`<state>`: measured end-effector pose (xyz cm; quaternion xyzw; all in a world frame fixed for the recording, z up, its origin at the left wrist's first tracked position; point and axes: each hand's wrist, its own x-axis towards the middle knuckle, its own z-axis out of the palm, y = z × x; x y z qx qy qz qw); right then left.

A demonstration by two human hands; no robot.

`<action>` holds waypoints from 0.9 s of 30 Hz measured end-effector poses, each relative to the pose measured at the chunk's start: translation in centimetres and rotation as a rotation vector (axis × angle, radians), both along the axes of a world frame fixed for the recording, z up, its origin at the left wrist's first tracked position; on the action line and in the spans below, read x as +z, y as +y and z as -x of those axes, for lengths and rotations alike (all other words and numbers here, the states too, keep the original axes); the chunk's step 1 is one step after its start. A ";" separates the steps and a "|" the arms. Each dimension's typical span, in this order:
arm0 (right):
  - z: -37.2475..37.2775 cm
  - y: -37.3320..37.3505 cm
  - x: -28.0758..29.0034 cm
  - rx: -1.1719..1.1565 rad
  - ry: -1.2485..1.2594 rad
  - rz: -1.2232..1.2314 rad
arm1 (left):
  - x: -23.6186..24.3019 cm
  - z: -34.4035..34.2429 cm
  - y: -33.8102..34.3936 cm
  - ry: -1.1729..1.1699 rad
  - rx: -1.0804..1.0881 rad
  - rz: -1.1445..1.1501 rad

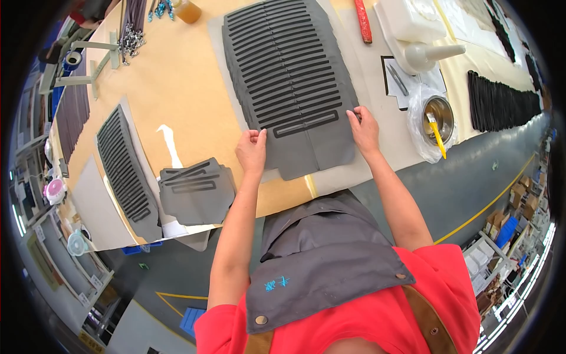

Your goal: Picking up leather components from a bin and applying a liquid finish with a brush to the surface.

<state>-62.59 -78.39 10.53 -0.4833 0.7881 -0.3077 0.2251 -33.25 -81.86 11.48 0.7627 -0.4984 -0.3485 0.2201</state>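
A large grey sheet (289, 152), leather-like, lies in front of me with many parallel black strips across it and a crease down its middle. My left hand (252, 154) is closed in a pinch at the sheet's left edge, beside the lowest strip. On the opposite edge my right hand (364, 131) pinches the sheet between thumb and fingers. To the left rest a smaller grey piece (194, 203) with several black strips and a long grey panel (121, 159) with similar strips.
At right stand a metal bowl (449, 109) in plastic with a yellow-handled brush (437, 137), a white bottle (427, 54) and a clipboard (389, 94). Black strips (501, 101) hang over the table's right edge. A red bar (363, 22) lies farther back; a metal stand (94, 74) is far left.
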 end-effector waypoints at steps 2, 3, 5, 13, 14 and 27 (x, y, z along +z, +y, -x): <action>-0.4 0.1 0.0 -0.031 -0.009 -0.026 | -0.4 -0.2 0.3 -0.017 -0.007 0.006; -0.5 -0.1 -0.1 -0.023 -0.018 -0.018 | -0.8 -0.2 0.4 -0.007 0.002 0.033; -0.4 -0.1 0.0 -0.006 0.068 -0.102 | -0.9 -0.2 0.4 -0.009 0.009 0.041; 0.7 -0.8 2.4 -0.012 0.275 0.206 | 2.9 -3.2 1.5 -0.030 -0.005 0.202; 0.0 -1.0 3.7 0.012 0.253 0.202 | 3.5 -5.0 2.1 -0.052 0.017 0.194; -13.4 2.0 6.9 0.272 -0.153 0.211 | 4.0 -17.9 4.0 -0.270 -0.579 0.145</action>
